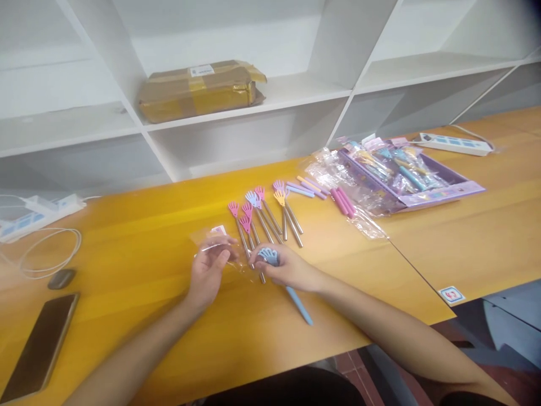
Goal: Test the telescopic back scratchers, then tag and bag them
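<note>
My right hand (293, 269) is closed around a light-blue back scratcher (268, 256). Its hand-shaped head shows at my fingertips, and a blue handle sticks out below my palm. A clear plastic bag (239, 269) is in my left hand (210, 272), whose fingers are curled and partly covered by the film. Just beyond my hands, several back scratchers with bare metal rods and pink heads (247, 211) lie on the table. Among them are a yellow head (279, 196) and a pale-blue one (252, 198).
Loose handle sleeves (343, 202) lie right of the scratchers. Behind them, a purple display box (439, 197) holds wrapped scratchers. Power strips (456, 144) sit at both sides. A phone (40, 344) and a dark small case (61, 278) are at left. A taped carton (198, 96) stands on the shelf.
</note>
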The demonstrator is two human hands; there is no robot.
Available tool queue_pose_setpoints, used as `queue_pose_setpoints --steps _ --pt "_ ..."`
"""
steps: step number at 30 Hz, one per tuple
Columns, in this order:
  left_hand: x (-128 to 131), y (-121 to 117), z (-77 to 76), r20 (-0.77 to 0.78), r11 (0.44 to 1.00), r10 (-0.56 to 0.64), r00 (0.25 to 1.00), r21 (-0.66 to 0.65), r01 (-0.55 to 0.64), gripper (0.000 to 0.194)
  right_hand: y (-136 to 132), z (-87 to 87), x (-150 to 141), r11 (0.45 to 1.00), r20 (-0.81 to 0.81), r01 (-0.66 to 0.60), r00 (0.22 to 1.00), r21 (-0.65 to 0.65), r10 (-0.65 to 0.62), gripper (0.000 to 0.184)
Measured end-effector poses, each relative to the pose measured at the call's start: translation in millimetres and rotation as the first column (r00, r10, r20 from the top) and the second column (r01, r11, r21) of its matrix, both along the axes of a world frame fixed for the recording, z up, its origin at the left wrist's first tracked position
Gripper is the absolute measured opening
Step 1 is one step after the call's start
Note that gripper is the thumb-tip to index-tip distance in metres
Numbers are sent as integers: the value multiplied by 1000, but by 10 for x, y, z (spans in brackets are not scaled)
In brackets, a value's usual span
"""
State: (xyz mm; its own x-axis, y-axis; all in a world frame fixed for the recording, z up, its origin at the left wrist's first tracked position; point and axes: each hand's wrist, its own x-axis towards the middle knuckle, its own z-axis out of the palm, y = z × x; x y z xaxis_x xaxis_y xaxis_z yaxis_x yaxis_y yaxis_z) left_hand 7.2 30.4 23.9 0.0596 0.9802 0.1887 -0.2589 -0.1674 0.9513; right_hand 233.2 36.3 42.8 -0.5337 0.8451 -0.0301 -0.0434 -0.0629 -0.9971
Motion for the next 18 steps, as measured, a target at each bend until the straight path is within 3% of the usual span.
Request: queue_pose_setpoints --steps 5,11,18 --pt "-48 90 137 143 998 38 989 -48 -32 23 20 13 31 990 -127 -35 992 -139 17 22" --pt "-71 148 69 203 961 222 954 -213 -178 33 27 10 47 953 -230 -54 973 -298 -17 27" --pt "-61 135 100 186 955 244 952 -217 -203 38 37 24 78 896 -321 -128 947 -426 -17 29"
